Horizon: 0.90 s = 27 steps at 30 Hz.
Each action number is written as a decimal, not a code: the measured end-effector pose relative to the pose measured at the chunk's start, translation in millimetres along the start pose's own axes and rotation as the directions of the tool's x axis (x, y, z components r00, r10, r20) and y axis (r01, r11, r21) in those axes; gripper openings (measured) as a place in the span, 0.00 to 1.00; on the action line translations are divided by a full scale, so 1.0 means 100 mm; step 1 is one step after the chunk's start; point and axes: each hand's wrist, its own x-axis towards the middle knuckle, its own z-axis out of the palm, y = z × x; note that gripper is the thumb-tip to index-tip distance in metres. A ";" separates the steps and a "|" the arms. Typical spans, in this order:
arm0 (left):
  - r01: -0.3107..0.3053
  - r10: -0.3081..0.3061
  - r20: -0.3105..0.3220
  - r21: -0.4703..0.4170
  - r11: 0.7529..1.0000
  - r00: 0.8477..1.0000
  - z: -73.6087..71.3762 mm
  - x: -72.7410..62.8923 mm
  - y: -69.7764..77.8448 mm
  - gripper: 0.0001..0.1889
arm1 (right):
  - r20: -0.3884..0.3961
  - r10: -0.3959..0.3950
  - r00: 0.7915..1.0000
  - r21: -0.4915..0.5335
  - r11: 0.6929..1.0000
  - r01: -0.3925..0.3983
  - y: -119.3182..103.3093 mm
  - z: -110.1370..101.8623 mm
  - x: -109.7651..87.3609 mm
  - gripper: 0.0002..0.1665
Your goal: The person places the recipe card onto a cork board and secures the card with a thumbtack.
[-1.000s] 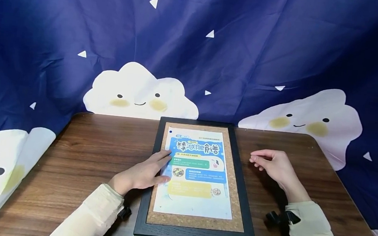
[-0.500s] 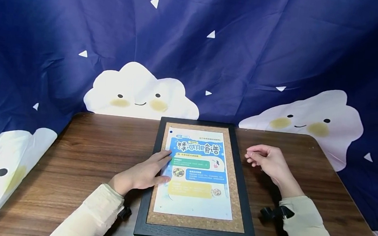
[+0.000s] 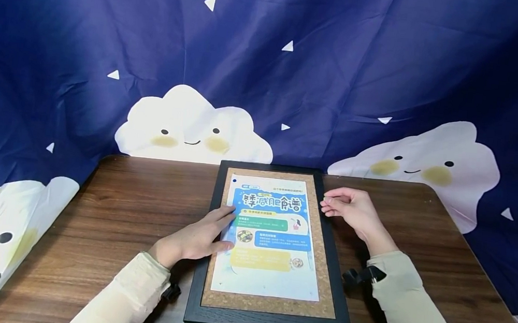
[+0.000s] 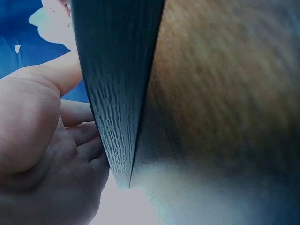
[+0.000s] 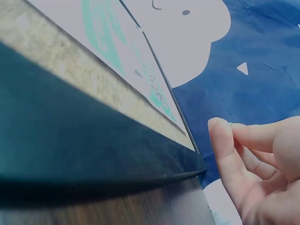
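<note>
While the left hand (image 3: pixel 195 237) lies relaxed at nine o'clock over the poster (image 3: pixel 272 238) on the corkboard (image 3: pixel 268 304), the right hand (image 3: pixel 358 214), at two, pinches a tiny greenish object (image 5: pixel 230 124), clearer in that wrist's view.

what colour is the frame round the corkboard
The rectangular frame around the tan cork is black, clearest in the head view.

Heading (image 3: pixel 278 202) "减肥食谱", on paper (image 3: pixel 271 238)
</note>
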 end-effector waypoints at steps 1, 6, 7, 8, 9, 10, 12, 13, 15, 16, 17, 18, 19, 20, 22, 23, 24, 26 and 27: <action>0.004 -0.004 0.002 0.004 1.000 1.000 0.00 0.00 0.00 0.41 | 0.004 0.001 1.000 0.014 1.000 -0.001 0.00 0.01 0.02 0.20; 0.048 -0.049 0.024 0.018 0.999 0.999 -0.02 0.00 0.04 0.40 | 0.024 -0.001 1.000 0.068 0.998 -0.001 0.01 0.09 0.14 0.20; 0.053 -0.054 0.027 0.022 0.998 0.998 -0.02 0.01 0.04 0.40 | 0.027 -0.002 1.000 0.072 0.997 0.000 0.01 0.10 0.17 0.20; 0.055 -0.056 0.028 0.026 0.998 0.998 -0.02 0.01 0.04 0.40 | 0.032 -0.001 0.999 0.075 0.997 -0.001 0.01 0.11 0.19 0.20; 0.057 -0.057 0.029 0.029 0.998 0.998 -0.02 0.01 0.04 0.40 | 0.034 0.002 0.999 0.076 0.997 -0.004 0.01 0.13 0.22 0.19; 0.057 -0.058 0.029 0.032 0.998 0.998 -0.01 0.01 0.03 0.40 | 0.038 0.006 0.999 0.074 0.997 -0.008 0.00 0.14 0.24 0.19; 0.057 -0.058 0.033 0.033 0.998 0.998 -0.02 0.01 0.04 0.40 | 0.045 0.020 0.999 0.060 0.998 -0.023 0.00 0.16 0.30 0.19; 0.057 -0.058 0.034 0.031 0.998 0.998 -0.02 0.01 0.04 0.40 | 0.047 0.027 0.999 0.046 0.999 -0.029 0.00 0.17 0.32 0.18; 0.056 -0.057 0.035 0.029 0.998 0.998 -0.02 0.01 0.05 0.40 | 0.047 0.043 0.998 0.016 0.999 -0.044 -0.01 0.20 0.38 0.17; 0.054 -0.055 0.034 0.028 0.998 0.998 -0.02 0.01 0.05 0.40 | 0.048 0.048 0.998 0.001 0.999 -0.048 -0.02 0.21 0.40 0.16; 0.055 -0.056 0.035 0.026 0.998 0.998 -0.02 0.01 0.05 0.40 | 0.049 0.055 0.997 -0.014 0.998 -0.054 -0.03 0.22 0.43 0.16; 0.054 -0.054 0.033 0.025 0.998 0.998 -0.02 0.01 0.05 0.40 | 0.051 0.057 0.997 -0.025 0.998 -0.056 -0.03 0.24 0.46 0.16; 0.055 -0.055 0.032 0.027 0.998 0.998 -0.02 0.01 0.05 0.40 | 0.056 0.061 0.997 -0.030 0.998 -0.059 -0.03 0.25 0.49 0.15; 0.055 -0.055 0.031 0.029 0.998 0.998 -0.02 0.01 0.05 0.40 | 0.060 0.063 0.996 -0.031 0.998 -0.061 -0.04 0.27 0.51 0.15; 0.055 -0.056 0.028 0.034 0.998 0.998 -0.03 0.01 0.05 0.40 | 0.066 0.068 0.996 -0.030 0.997 -0.066 -0.04 0.30 0.55 0.15; 0.057 -0.058 0.030 0.034 0.998 0.998 -0.03 0.00 0.06 0.40 | 0.067 0.072 0.995 -0.029 0.997 -0.070 -0.04 0.31 0.57 0.16; 0.056 -0.057 0.030 0.035 0.998 0.998 -0.04 0.00 0.06 0.40 | 0.066 0.077 0.995 -0.029 0.997 -0.075 -0.04 0.33 0.58 0.16; 0.051 -0.052 0.029 0.026 0.998 0.998 -0.04 0.00 0.05 0.40 | 0.058 0.088 0.994 -0.034 0.996 -0.087 -0.03 0.37 0.61 0.16; 0.045 -0.045 0.027 0.016 0.999 0.999 -0.03 0.00 0.04 0.40 | 0.053 0.097 0.994 -0.038 0.995 -0.095 -0.03 0.38 0.62 0.16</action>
